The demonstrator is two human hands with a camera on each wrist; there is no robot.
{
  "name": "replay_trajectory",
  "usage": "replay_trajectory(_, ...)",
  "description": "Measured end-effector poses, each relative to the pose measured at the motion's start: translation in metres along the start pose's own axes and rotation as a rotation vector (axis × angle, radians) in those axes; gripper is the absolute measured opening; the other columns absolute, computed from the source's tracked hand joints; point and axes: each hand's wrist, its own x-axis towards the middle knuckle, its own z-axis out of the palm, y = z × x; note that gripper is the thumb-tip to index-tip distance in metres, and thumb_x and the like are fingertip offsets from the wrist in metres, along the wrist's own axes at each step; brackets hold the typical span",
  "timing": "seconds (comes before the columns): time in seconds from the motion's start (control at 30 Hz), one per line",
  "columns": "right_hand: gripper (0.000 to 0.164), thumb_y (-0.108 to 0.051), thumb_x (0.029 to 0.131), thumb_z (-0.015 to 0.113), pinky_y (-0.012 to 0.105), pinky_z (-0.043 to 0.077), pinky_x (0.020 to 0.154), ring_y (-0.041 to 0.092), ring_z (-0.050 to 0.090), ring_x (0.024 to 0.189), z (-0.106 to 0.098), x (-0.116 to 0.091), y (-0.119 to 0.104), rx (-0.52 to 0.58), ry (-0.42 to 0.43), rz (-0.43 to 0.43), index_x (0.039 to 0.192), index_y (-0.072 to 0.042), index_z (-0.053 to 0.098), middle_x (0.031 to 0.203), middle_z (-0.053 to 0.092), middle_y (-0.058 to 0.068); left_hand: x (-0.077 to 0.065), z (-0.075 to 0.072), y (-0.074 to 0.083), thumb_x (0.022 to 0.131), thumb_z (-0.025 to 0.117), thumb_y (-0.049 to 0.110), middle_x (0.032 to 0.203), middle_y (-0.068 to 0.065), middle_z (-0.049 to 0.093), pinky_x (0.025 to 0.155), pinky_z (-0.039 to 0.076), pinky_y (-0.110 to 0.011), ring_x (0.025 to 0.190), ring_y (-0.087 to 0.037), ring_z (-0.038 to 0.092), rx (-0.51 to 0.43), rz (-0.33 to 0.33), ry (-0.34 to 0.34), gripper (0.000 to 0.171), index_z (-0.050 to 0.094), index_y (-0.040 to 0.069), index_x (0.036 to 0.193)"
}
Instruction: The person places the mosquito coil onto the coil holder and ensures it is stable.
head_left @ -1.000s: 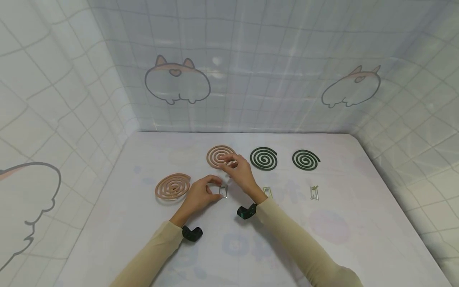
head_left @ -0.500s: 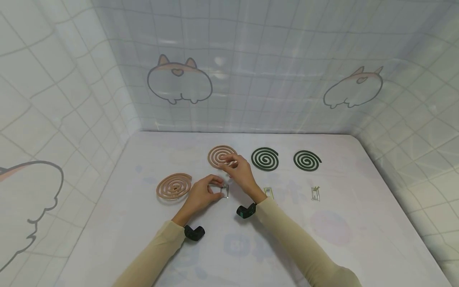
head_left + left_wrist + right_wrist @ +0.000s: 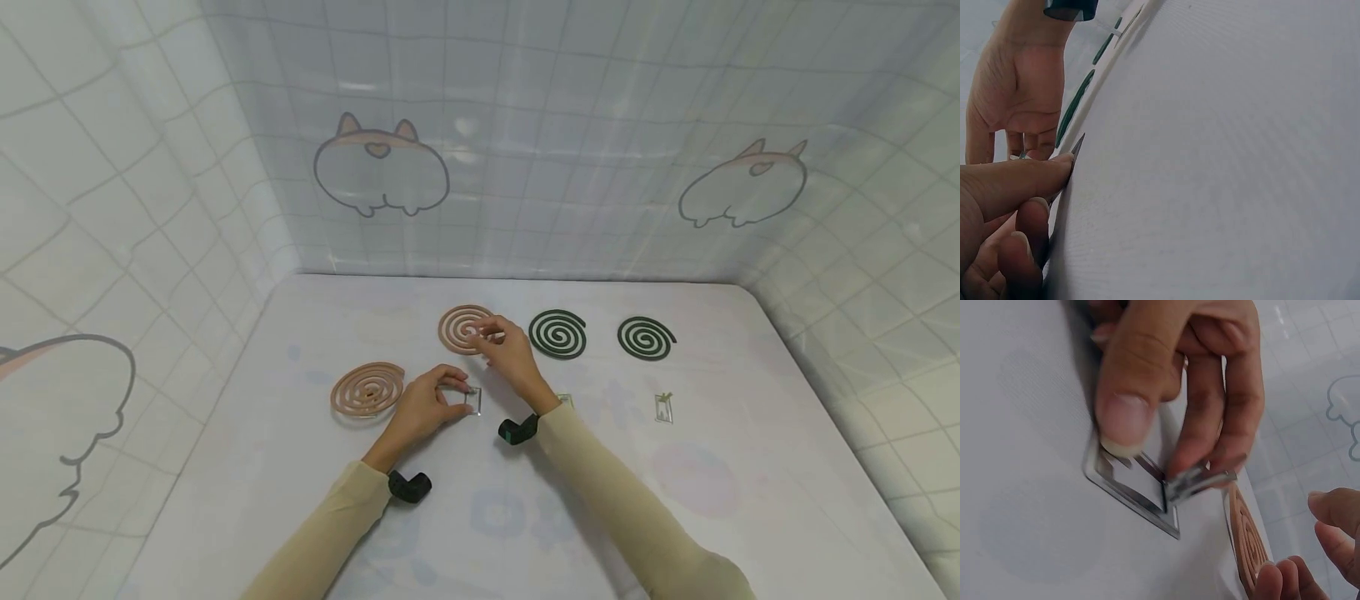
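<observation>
Silvery metal frame (image 3: 1127, 499), rectangular, on or just above the tabletop (image 3: 450, 550); long axis running away from the person, raised tongue slanting upward at the far end. The left hand (image 3: 422, 402) pinches it between thumb and fingers. Right hand (image 3: 512, 354): fingers loosely bent, thumb apart, beside the brown coil (image 3: 452, 331).

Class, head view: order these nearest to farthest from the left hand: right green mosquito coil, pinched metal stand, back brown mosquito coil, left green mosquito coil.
1. Pinched metal stand: in the left hand.
2. Back brown mosquito coil: beyond.
3. Left green mosquito coil: beyond, right.
4. Right green mosquito coil: farther right.
</observation>
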Motion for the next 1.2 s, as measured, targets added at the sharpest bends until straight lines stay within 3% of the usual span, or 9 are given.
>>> replay_trajectory(0.43,0.033,-0.02,0.097,0.075,0.032,0.057,0.064,0.025,0.063,0.096,-0.007,0.012,0.002,-0.006,0.035,0.041,0.127,-0.007,0.068,0.12,0.062,0.013,-0.002,0.0,0.002,0.079,0.091,0.017,0.103,0.006,0.076,0.049,0.038,-0.023,0.056,-0.011,0.053,-0.028,0.0,-0.013,0.047,0.068,0.014,0.12)
replay_trajectory(0.67,0.034,-0.02,0.094,0.077,0.03,0.056,0.062,0.02,0.062,0.087,-0.009,0.018,0.003,-0.017,0.072,0.066,0.125,-0.008,0.07,0.125,0.06,0.014,-0.002,0.0,0.002,0.08,0.09,0.016,0.104,0.007,0.076,0.045,0.045,-0.026,0.052,-0.014,0.057,-0.052,-0.012,-0.017,0.046,0.067,0.015,0.12)
replay_trajectory(0.93,0.037,-0.018,0.095,0.077,0.027,0.052,0.057,0.019,0.058,0.073,-0.007,0.022,0.006,-0.006,0.062,0.061,0.128,-0.004,0.068,0.128,0.057,0.02,-0.003,-0.001,0.004,0.08,0.09,0.015,0.104,0.005,0.076,0.045,0.043,-0.025,0.051,-0.014,0.056,-0.05,-0.009,-0.015,0.047,0.067,0.013,0.121)
replay_trajectory(1.2,0.044,-0.012,0.089,0.081,0.024,0.051,0.055,0.013,0.056,0.062,-0.007,0.025,0.011,-0.049,0.078,0.105,0.13,-0.007,0.066,0.131,0.057,0.019,-0.004,-0.001,0.004,0.079,0.091,0.015,0.103,0.005,0.076,0.045,0.043,-0.025,0.051,-0.013,0.056,-0.055,-0.02,-0.005,0.048,0.067,0.013,0.121)
